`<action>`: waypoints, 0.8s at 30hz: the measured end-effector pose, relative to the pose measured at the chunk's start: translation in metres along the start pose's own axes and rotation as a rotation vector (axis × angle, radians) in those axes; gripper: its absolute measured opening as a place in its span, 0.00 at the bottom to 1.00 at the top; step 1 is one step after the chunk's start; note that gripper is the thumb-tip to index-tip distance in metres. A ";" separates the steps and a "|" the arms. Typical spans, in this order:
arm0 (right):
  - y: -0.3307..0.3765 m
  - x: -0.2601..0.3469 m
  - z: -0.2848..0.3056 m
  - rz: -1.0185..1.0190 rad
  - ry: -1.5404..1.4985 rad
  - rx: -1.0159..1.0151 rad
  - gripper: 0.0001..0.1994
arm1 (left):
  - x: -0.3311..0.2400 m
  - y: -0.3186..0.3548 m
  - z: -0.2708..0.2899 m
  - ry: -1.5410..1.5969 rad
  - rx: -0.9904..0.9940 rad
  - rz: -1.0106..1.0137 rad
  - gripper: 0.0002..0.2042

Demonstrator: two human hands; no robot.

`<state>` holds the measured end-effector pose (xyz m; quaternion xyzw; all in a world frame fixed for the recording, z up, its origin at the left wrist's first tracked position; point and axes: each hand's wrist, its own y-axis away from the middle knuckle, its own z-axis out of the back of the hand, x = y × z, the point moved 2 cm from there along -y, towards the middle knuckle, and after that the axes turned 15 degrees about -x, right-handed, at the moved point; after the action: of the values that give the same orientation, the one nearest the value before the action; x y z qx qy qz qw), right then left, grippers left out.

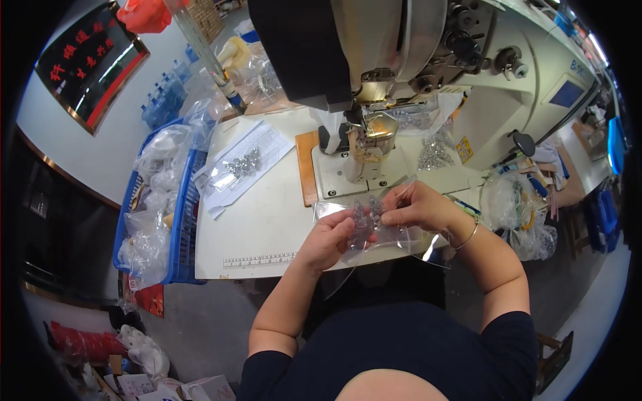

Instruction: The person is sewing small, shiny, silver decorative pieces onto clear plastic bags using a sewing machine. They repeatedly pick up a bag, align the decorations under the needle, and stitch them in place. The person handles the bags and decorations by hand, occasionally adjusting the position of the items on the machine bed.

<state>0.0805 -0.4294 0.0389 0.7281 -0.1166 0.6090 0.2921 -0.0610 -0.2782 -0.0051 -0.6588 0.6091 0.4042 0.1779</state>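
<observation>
Between my two hands, just in front of the sewing machine, is a sparkly silver beaded piece (361,217) shaped like a pair of small leaves or wings. A clear plastic sheet (416,242) lies with it and spreads under my fingers. My left hand (328,239) pinches the piece from the left, thumb on top. My right hand (418,208) closes on its right side with thumb and forefinger. Beyond them stands the white sewing machine (515,60), its needle area (372,137) above a metal plate (334,175).
On the white table (244,230) lie a paper sheet and clear bag of silver beads (244,164). Another bead pile (436,152) sits right of the needle. A blue basket (179,250) of plastic bags stands left; a bag of tools and scraps (511,204) is at right.
</observation>
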 end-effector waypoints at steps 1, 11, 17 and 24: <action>0.000 0.002 -0.003 -0.011 -0.007 0.009 0.07 | 0.002 0.000 0.003 0.077 0.061 0.039 0.20; -0.004 -0.010 -0.004 -0.024 -0.094 -0.070 0.12 | 0.004 0.006 0.001 0.118 0.049 0.025 0.20; -0.001 -0.011 -0.007 -0.065 -0.163 -0.040 0.15 | 0.008 0.001 0.006 0.140 0.082 0.046 0.20; 0.001 -0.011 -0.006 0.461 0.126 -0.239 0.13 | 0.004 -0.001 -0.002 -0.016 -0.061 -0.014 0.18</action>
<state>0.0729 -0.4288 0.0294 0.6035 -0.3321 0.6854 0.2359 -0.0597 -0.2821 -0.0075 -0.6648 0.5904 0.4267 0.1656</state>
